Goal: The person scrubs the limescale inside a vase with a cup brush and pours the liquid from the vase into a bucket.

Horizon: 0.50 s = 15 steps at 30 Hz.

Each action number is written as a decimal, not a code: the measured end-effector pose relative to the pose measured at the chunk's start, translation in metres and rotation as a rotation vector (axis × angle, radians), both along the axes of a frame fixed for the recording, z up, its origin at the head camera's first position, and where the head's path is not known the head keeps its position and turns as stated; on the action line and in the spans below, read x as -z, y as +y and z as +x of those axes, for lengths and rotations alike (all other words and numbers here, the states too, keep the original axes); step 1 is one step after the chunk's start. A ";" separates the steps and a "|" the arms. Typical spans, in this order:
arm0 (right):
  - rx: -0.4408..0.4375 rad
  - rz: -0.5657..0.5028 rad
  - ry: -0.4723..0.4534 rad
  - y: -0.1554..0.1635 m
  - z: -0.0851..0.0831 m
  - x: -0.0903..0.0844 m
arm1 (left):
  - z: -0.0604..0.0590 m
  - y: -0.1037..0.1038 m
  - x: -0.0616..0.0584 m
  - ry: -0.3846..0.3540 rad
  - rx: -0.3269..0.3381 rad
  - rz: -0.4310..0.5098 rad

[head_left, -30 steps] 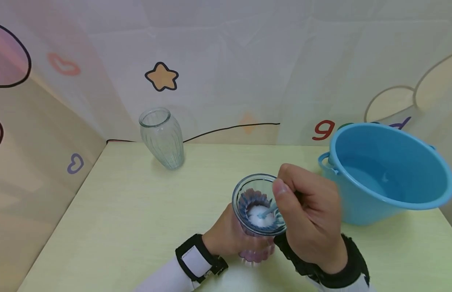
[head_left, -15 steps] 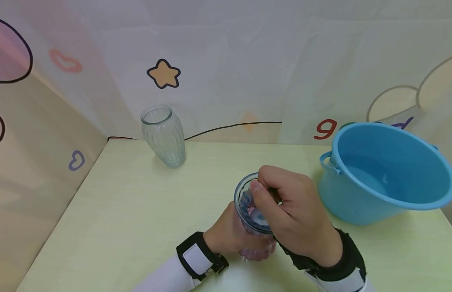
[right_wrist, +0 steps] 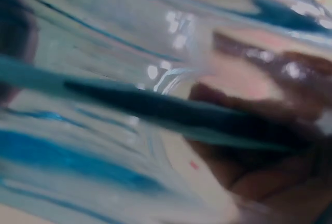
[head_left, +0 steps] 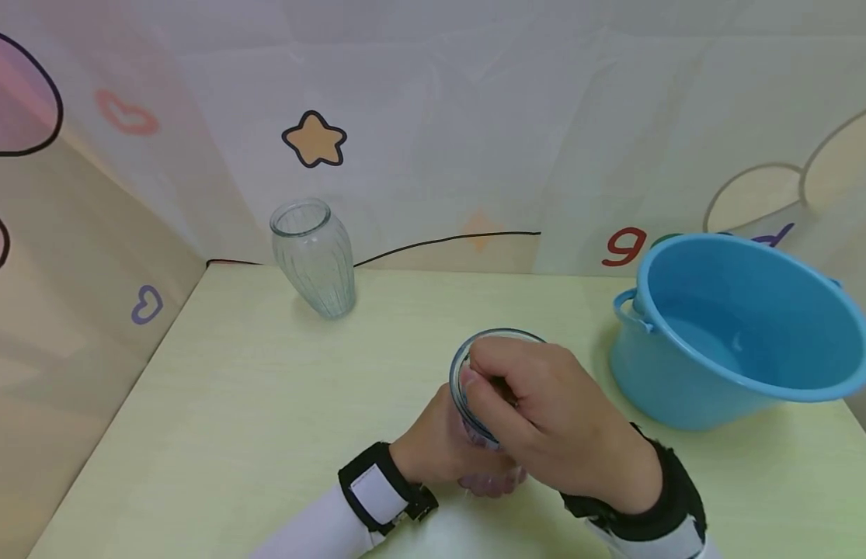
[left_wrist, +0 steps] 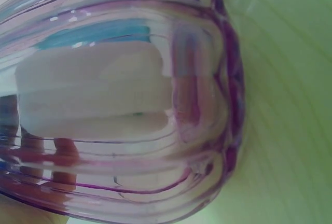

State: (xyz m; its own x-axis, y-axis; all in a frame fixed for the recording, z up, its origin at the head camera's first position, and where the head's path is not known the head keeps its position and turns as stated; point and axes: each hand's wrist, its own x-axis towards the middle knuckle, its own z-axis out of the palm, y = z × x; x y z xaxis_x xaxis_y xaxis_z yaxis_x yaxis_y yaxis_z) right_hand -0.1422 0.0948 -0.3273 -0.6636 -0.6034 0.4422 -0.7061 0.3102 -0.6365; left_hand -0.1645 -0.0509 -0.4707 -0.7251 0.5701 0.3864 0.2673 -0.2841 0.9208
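Observation:
A ribbed, purple-tinted glass vase stands on the pale green table near its front edge. My left hand grips the vase's side from the left. My right hand sits over the vase's mouth, fingers curled round a thin blue brush handle; the head view hides that handle. Through the glass wall in the left wrist view a white sponge head shows inside the vase. The right wrist view is a blur of glass and blue.
A clear ribbed glass vase stands at the back left by the wall. A blue plastic bucket with water in it stands at the right, close to my right hand. Patterned sheets wall in the table at the back and left.
My right hand has moved left and down over the vase's mouth, hiding the white sponge and blue handle that showed inside a second ago. The left hand and vase stay put.

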 end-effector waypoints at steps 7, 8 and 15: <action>0.004 0.059 0.023 0.001 0.001 0.001 | -0.002 0.001 -0.001 0.054 -0.042 -0.028; 0.004 0.056 0.023 0.001 0.001 0.001 | -0.002 0.002 -0.001 0.055 -0.042 -0.027; -0.021 -0.072 0.000 0.001 0.000 0.001 | 0.000 0.000 0.001 0.017 -0.025 -0.029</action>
State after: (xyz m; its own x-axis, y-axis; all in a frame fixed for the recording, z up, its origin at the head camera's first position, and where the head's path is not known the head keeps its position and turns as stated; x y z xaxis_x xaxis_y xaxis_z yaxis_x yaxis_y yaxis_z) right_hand -0.1427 0.0954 -0.3282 -0.6509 -0.5842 0.4848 -0.7121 0.2486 -0.6566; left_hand -0.1646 -0.0509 -0.4712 -0.7330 0.5627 0.3822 0.2893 -0.2506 0.9238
